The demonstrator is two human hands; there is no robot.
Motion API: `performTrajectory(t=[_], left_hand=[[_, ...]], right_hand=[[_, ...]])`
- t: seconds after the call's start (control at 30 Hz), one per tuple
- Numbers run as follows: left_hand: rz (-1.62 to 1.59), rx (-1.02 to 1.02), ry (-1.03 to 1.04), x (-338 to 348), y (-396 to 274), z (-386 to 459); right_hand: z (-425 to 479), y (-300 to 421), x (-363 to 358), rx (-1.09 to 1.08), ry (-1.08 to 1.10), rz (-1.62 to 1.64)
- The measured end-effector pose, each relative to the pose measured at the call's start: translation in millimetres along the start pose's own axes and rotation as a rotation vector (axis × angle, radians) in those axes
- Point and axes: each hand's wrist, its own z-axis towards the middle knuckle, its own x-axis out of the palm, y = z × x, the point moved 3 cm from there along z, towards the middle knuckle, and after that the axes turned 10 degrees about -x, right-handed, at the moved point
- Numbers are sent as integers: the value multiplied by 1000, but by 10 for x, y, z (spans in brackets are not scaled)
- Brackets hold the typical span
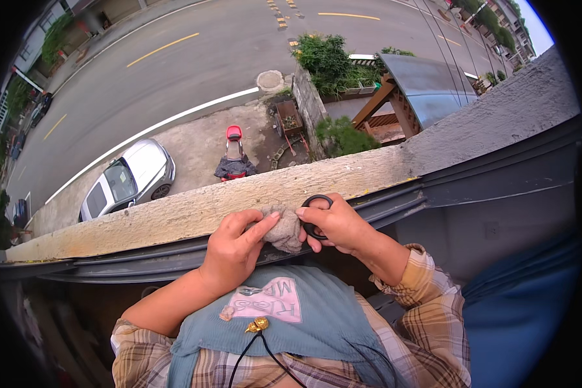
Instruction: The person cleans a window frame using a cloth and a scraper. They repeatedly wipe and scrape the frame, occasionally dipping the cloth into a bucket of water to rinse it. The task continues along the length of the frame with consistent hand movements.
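Note:
My left hand [236,246] pinches a bunched grey-brown cloth [283,235] between thumb and fingers, above the window ledge's inner edge. From the right, my right hand [342,224] grips scissors by their black looped handles [310,230]. Its thumb and fingers also touch the cloth's right side. The scissor blades are hidden by the cloth and fingers. Just below the hands is a blue-grey corduroy apron [330,300] with a pink lettered patch, worn over a plaid shirt [407,334].
A rough concrete ledge [174,220] crosses beyond a dark metal window track [140,259]. Far below are a silver car [143,162], a red scooter [234,133], a handcart [289,116] and a road [213,53]. Blue fabric [524,300] hangs at right. A black cord [245,351] crosses my chest.

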Motion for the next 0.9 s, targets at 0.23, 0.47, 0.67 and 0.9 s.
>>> performTrajectory(t=[0.23, 0.47, 0.67, 0.9], left_hand=[[-112, -65, 28, -45, 30, -7], [-69, -7, 44, -224, -81, 48], [-53, 274, -211, -784, -330, 911], [-26, 34, -262, -856, 165, 1953]], right_hand=[[35, -25, 28, -32, 40, -15], [-60, 199, 118, -111, 62, -11], [39, 1243, 108, -596, 67, 352], [229, 1382, -449, -661, -315, 21]])
